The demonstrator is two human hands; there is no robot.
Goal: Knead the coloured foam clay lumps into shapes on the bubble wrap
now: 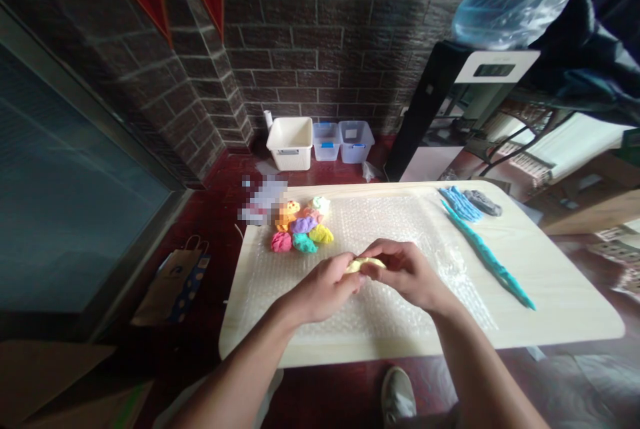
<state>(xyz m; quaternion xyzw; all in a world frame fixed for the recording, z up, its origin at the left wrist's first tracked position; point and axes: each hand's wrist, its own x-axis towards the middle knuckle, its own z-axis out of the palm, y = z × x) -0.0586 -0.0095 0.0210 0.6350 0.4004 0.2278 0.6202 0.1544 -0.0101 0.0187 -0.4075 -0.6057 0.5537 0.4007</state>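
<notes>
A small pale yellow lump of what looks like modelling clay [364, 264] is pinched between my two hands, above the middle of the table. My left hand [327, 286] grips its left end, with thumb and fingers closed. On its right end, the fingers of my right hand [407, 272] are closed too, the thumb along the near side. Beyond my left hand sits a cluster of soft coloured lumps, among them a purple lump [303, 224], a teal lump [304, 242], a yellow lump [321, 234] and a red lump [281, 242].
Bubble wrap [400, 222] covers much of the pale table [575, 302]. To the right lie a long teal strip [490, 257], a blue bundle [461, 204] and a grey bundle [483, 202]. Behind stand a cream bin [293, 149], two clear bins and a water dispenser [425, 109].
</notes>
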